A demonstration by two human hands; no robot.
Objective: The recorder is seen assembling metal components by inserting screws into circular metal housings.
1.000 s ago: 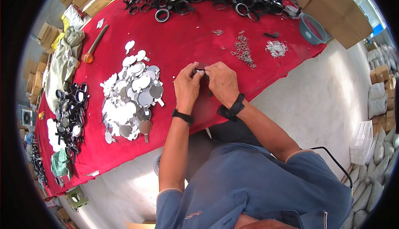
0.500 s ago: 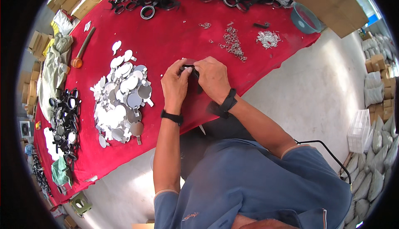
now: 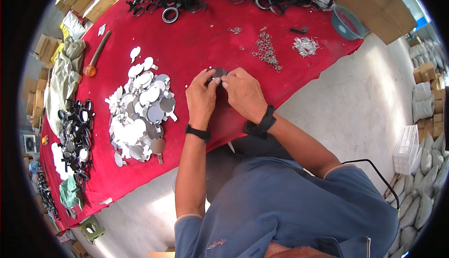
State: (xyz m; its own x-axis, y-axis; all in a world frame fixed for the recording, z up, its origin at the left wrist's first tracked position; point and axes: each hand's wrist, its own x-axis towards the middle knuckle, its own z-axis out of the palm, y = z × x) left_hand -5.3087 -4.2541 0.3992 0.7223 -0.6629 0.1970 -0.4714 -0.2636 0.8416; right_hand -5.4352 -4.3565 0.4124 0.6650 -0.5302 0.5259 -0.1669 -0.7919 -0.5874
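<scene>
My left hand (image 3: 201,100) is closed with thumb and fingers on a small dark round piece (image 3: 218,72), held just above the red cloth. From the other side my right hand (image 3: 245,92) pinches the edge of the same piece. Its flat greyish face shows between the fingertips, while the rest is hidden by the fingers. Left of my hands lies a heap of flat silvery discs with short tabs (image 3: 140,122). Beyond my right hand are a scatter of small metal links (image 3: 266,52) and a little pile of thin silvery pins (image 3: 306,46).
Black ring-shaped parts (image 3: 191,0) are heaped along the far edge of the red-covered table (image 3: 187,38). More black round parts (image 3: 75,136) lie at the left. A mallet (image 3: 97,54) rests at the far left, and a blue-green basin (image 3: 347,22) stands at the right corner.
The round piece has turned so that its flat face shows more between my fingers. My right hand has drawn slightly lower and to the right. The whole view has shifted a little.
</scene>
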